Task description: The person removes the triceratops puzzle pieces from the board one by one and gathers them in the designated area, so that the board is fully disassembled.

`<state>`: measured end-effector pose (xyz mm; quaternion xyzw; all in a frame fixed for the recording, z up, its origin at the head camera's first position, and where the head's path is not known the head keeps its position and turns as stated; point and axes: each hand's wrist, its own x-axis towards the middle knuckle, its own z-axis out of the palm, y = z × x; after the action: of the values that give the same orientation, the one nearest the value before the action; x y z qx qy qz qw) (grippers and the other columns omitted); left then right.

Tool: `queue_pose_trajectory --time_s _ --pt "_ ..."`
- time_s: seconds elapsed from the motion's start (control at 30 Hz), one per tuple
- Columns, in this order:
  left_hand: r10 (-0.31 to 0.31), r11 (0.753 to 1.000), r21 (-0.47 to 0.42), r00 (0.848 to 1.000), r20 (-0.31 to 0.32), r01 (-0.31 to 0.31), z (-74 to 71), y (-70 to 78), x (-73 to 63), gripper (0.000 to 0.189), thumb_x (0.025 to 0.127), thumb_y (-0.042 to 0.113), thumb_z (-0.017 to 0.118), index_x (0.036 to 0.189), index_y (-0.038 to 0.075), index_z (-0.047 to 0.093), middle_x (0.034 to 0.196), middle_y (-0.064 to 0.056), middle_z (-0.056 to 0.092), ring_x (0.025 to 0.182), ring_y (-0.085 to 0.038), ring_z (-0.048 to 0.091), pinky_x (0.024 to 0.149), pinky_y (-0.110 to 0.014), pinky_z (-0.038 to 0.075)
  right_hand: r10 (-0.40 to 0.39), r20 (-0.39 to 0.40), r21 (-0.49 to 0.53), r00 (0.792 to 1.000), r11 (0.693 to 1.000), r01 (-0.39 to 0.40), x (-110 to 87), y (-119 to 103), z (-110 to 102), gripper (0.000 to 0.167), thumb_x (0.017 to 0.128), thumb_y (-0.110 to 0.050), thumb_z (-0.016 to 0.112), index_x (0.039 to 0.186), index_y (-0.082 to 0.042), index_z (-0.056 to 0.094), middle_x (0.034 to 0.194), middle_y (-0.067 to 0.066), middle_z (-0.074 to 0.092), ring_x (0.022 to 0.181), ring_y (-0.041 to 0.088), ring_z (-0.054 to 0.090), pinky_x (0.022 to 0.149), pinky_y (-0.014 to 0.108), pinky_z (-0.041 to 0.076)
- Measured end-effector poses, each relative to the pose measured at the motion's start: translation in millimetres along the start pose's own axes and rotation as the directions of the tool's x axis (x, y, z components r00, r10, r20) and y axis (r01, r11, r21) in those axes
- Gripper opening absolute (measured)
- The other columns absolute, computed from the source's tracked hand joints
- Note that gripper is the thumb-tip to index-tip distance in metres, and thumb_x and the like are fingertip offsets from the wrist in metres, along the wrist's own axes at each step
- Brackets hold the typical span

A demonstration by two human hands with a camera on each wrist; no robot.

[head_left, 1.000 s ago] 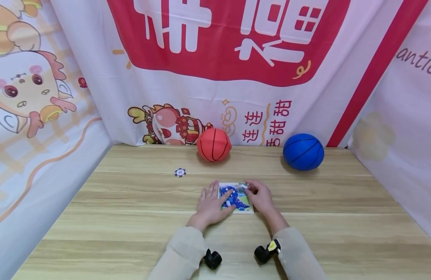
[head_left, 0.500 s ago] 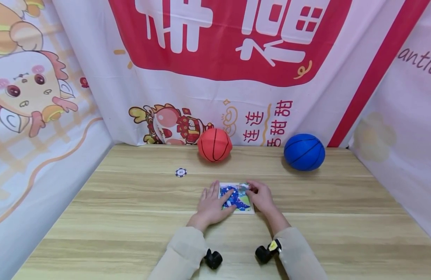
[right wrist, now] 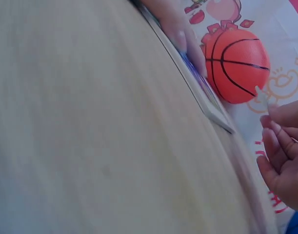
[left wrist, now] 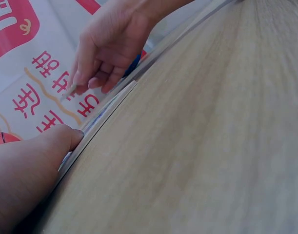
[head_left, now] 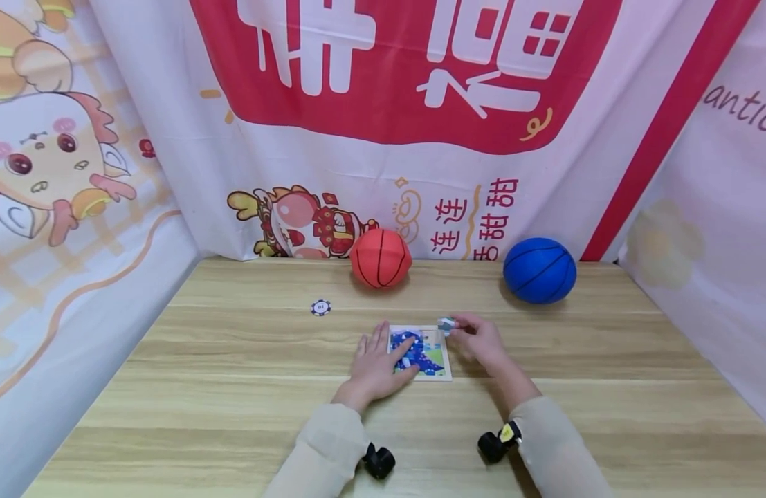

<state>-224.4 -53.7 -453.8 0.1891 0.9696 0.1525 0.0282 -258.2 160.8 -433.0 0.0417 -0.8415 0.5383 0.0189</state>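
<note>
A small framed jigsaw puzzle (head_left: 434, 355) with a blue dinosaur picture lies flat on the table. Its upper right corner shows a bare patch of backing. My left hand (head_left: 378, 365) rests spread across the puzzle's left side, fingers straight. Between thumb and fingertips my right hand (head_left: 482, 340) pinches a puzzle piece (head_left: 446, 324), raised just beyond the frame's upper right corner. From the right wrist view the puzzle piece (right wrist: 262, 99) appears edge-on at the fingertips, apart from the frame (right wrist: 214, 117). In the left wrist view the left thumb presses along the frame's edge.
A red ball (head_left: 380, 258) with black lines sits at the back of the wooden table (head_left: 233, 387), and a blue ball (head_left: 540, 270) farther right. A round chip (head_left: 321, 308) lies left of the puzzle. Printed cloth (head_left: 383, 166) hangs behind and at both sides.
My right hand has lifted a puzzle piece out of the frame's upper right corner and moved slightly right and up with it. The left hand has stayed in place.
</note>
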Motion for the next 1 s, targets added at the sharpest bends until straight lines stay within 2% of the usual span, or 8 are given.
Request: queue_pose_trajectory --time_s 0.13,0.33,0.63,0.73,0.9,1.0 --pt "0.0 1.0 -0.002 1.0 -0.007 0.0 -0.1 -1.2 -0.3 0.062 0.081 0.064 0.028 0.135 0.034 0.024 0.142 -0.014 -0.003 0.128 -0.027 -0.005 0.099 -0.046 -0.003 -0.024 -0.001 -0.015 1.0 1.0 0.024 1.7 -2.8 -12.3 0.031 0.081 -0.003 0.058 0.112 -0.002 0.056 0.092 0.01 0.056 0.086 0.021 0.048 0.076 0.031 0.041" --pt "0.0 1.0 -0.005 1.0 -0.013 0.0 0.4 -1.4 -0.9 0.062 0.081 0.064 0.029 0.135 0.034 0.025 0.142 -0.014 -0.003 0.128 -0.027 -0.005 0.099 -0.046 -0.003 -0.098 -0.032 -0.005 0.995 0.995 0.098 -0.2 -3.1 -32.8 0.031 0.08 -0.002 0.059 0.11 0.004 0.056 0.09 0.014 0.058 0.08 0.018 0.051 0.067 0.022 0.043" --pt "0.016 1.0 0.005 1.0 -0.012 -0.016 2.7 -1.9 0.3 0.062 0.081 0.064 0.028 0.135 0.033 0.025 0.142 -0.015 -0.003 0.128 -0.028 -0.005 0.099 -0.045 -0.002 -0.196 -0.081 0.027 0.977 0.98 0.199 -6.1 12.9 -68.5 0.03 0.079 0.002 0.059 0.107 0.012 0.054 0.088 0.022 0.058 0.072 0.005 0.052 0.064 0.015 0.044" --pt "0.022 1.0 0.004 1.0 -0.016 -0.022 2.3 -1.7 0.3 0.062 0.081 0.063 0.028 0.135 0.033 0.025 0.142 -0.015 -0.002 0.128 -0.028 -0.005 0.1 -0.045 -0.001 -0.172 -0.078 0.005 0.982 0.985 0.173 -8.9 18.6 -80.3 0.033 0.081 -0.002 0.058 0.11 0.011 0.053 0.092 0.022 0.057 0.074 0.005 0.051 0.065 0.015 0.044" --pt "0.027 1.0 0.001 0.999 -0.023 -0.027 0.5 -1.2 -0.8 0.062 0.082 0.062 0.03 0.135 0.031 0.026 0.142 -0.016 -0.001 0.128 -0.029 -0.004 0.1 -0.045 0.0 -0.048 -0.052 -0.039 0.998 0.998 0.046 -13.4 27.2 -97.9 0.038 0.085 -0.017 0.055 0.118 0.001 0.05 0.104 0.018 0.054 0.085 0.011 0.049 0.07 0.016 0.043" --pt "0.028 1.0 0.002 0.999 -0.024 -0.028 -0.4 -0.6 -1.7 0.062 0.082 0.061 0.03 0.135 0.03 0.027 0.142 -0.017 -0.001 0.128 -0.029 -0.003 0.1 -0.045 0.0 -0.015 -0.056 -0.062 0.998 0.998 0.011 -16.1 32.0 -108.4 0.04 0.086 -0.022 0.054 0.12 -0.001 0.049 0.109 0.018 0.052 0.087 0.013 0.048 0.072 0.017 0.043"
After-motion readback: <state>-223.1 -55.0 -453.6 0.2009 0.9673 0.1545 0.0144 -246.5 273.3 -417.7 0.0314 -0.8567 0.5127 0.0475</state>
